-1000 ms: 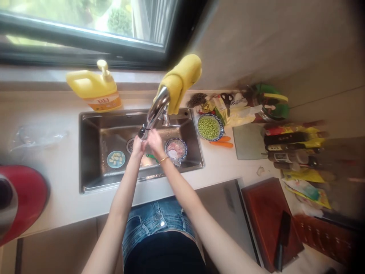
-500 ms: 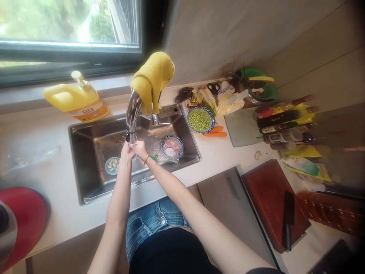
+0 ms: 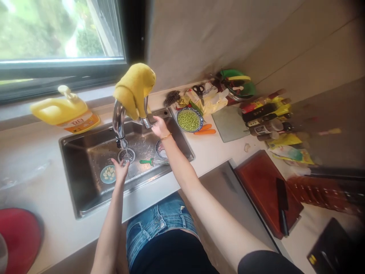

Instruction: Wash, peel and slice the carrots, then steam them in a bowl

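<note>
I stand at a steel sink [image 3: 85,182]. My left hand [image 3: 120,170] is open, fingers spread, under the spout of the chrome faucet [image 3: 118,121], just above the drain [image 3: 126,155]. My right hand [image 3: 160,127] reaches to the faucet's handle [image 3: 148,122] at the sink's back edge and its fingers close on the lever. A yellow cloth [image 3: 134,89] hangs over the faucet's arch. In the basin lie a small blue dish of garlic cloves [image 3: 108,174], a green peeler [image 3: 146,161] and a patterned bowl [image 3: 160,149], partly hidden by my right forearm.
A yellow soap jug [image 3: 64,112] stands behind the sink. Right of the sink are a bowl of green beans [image 3: 188,120], carrots [image 3: 204,130], a grey board [image 3: 230,123], bottles [image 3: 265,118] and a red cutting board [image 3: 266,190] with a knife [image 3: 281,205]. A red lid [image 3: 18,239] lies at far left.
My hands were together under the spout. My right hand has moved up and right to the faucet handle, while my left hand stays below the spout, now spread open.
</note>
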`<action>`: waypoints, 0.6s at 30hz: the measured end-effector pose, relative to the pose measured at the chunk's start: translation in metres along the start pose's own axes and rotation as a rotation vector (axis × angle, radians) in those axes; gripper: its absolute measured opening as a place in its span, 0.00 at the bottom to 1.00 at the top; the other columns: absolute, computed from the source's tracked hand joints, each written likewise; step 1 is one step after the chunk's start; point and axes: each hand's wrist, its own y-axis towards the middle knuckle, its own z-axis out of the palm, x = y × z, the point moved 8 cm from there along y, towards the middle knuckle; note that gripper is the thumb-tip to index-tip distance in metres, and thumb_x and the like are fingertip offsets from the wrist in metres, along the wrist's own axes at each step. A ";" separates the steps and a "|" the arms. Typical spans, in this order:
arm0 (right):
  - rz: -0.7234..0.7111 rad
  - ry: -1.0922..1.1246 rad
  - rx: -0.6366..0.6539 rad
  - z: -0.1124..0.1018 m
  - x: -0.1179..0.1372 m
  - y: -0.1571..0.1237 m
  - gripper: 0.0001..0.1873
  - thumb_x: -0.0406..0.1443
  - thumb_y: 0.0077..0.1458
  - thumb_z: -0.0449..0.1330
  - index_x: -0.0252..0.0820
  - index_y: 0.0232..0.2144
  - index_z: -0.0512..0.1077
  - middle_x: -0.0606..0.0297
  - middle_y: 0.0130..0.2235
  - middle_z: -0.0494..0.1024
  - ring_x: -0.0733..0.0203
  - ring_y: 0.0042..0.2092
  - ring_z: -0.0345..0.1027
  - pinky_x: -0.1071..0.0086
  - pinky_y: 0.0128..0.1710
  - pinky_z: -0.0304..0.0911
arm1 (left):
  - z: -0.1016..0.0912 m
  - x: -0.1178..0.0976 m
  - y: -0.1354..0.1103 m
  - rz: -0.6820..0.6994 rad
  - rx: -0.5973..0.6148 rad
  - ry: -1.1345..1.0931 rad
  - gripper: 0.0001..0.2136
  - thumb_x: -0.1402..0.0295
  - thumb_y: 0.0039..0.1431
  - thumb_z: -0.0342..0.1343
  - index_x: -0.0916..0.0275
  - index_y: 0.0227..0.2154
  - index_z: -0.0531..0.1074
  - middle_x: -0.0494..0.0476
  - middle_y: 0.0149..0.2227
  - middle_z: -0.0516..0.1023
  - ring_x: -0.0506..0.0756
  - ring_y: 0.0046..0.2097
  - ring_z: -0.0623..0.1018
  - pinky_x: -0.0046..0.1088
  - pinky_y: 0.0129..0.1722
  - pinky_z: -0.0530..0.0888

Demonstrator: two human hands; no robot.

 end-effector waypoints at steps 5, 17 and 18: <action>0.312 -0.125 0.280 0.001 -0.054 -0.080 0.05 0.38 0.55 0.62 0.43 0.33 0.73 0.66 0.33 0.78 0.60 0.41 0.72 0.64 0.43 0.70 | 0.015 -0.016 -0.040 -0.064 0.311 -0.242 0.42 0.60 0.57 0.59 0.59 0.71 0.47 0.69 0.67 0.64 0.61 0.67 0.66 0.41 0.64 0.66; -0.141 -1.266 0.009 -0.132 -0.041 -0.145 0.12 0.25 0.51 0.60 0.43 0.27 0.80 0.64 0.32 0.84 0.59 0.40 0.77 0.70 0.46 0.68 | 0.006 -0.015 -0.079 -0.045 0.273 0.718 0.29 0.56 0.65 0.46 0.68 0.63 0.64 0.76 0.60 0.72 0.72 0.68 0.63 0.64 0.64 0.54; -0.143 -1.382 -0.074 -0.162 -0.017 -0.138 0.14 0.24 0.52 0.58 0.42 0.32 0.81 0.62 0.37 0.84 0.57 0.43 0.76 0.68 0.48 0.67 | 0.013 -0.019 -0.082 0.002 0.279 0.756 0.28 0.56 0.66 0.44 0.67 0.64 0.63 0.74 0.59 0.73 0.71 0.66 0.66 0.63 0.65 0.51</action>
